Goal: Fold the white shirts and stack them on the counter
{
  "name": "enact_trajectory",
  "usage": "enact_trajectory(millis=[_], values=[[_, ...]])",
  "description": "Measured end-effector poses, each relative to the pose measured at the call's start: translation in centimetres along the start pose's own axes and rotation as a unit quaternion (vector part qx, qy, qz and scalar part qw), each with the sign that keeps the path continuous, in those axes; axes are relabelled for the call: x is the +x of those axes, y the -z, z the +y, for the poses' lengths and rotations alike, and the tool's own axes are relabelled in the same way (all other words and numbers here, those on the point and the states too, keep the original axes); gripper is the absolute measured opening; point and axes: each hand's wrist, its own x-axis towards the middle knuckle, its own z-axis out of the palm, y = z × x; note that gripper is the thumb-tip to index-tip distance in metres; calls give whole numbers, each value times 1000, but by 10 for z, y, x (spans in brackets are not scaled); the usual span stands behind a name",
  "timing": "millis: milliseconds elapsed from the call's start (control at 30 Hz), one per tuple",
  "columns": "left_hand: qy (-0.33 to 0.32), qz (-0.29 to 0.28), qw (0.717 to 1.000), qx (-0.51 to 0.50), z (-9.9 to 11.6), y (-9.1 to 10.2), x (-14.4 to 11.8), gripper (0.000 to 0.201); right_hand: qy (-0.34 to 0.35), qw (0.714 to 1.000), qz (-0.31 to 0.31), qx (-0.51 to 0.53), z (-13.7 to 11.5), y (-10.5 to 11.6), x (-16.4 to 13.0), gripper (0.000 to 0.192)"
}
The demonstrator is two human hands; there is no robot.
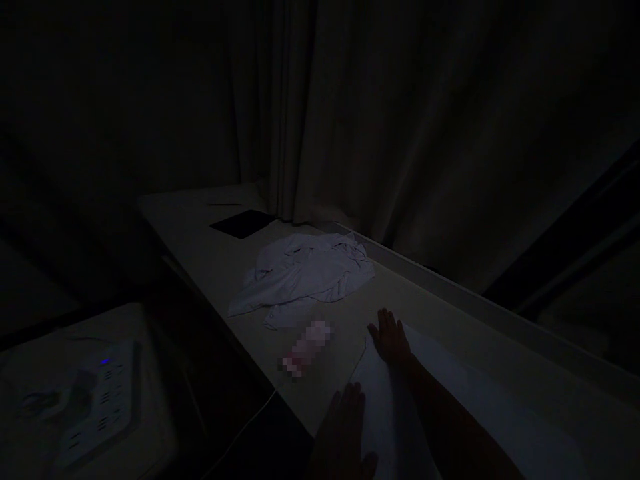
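The scene is very dark. My right hand [393, 339] lies flat with fingers stretched out, at the far edge of a white piece of cloth [377, 413] on the table. Nearer to me, my left hand [345, 423] is also flat with extended fingers, along the cloth's left edge. Neither hand grips anything. Past my hands a crumpled white shirt [315, 267] is spread on the table. Between it and my left hand sits a pixelated pinkish-white object [306, 348], its kind blurred out. The cloth's nearer part is partly hidden by my right forearm.
The long pale table [200, 260] has a raised rim [440, 287] on the right. A dark flat rectangle [243, 224] lies at its far end. Curtains [345, 113] hang behind. At lower left, a power strip [103, 400] with a blue light rests on another surface; a cable [245, 427] runs nearby.
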Motion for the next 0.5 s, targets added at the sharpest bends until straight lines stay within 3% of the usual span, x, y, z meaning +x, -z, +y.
enact_trajectory(millis=[100, 200, 333, 500], values=[[6, -7, 1000, -5, 0, 0, -1, 81, 9, 1000, 8, 3, -9, 11, -9, 71], [5, -3, 1000, -9, -2, -5, -2, 81, 7, 999, 49, 7, -24, 15, -48, 68], [-5, 19, 1000, -2, -5, -12, -4, 81, 23, 996, 88, 1, -18, -8, -151, 66], [0, 25, 1000, 8, -7, -10, 2, 79, -128, 976, 176, -23, 45, -38, -297, 74]])
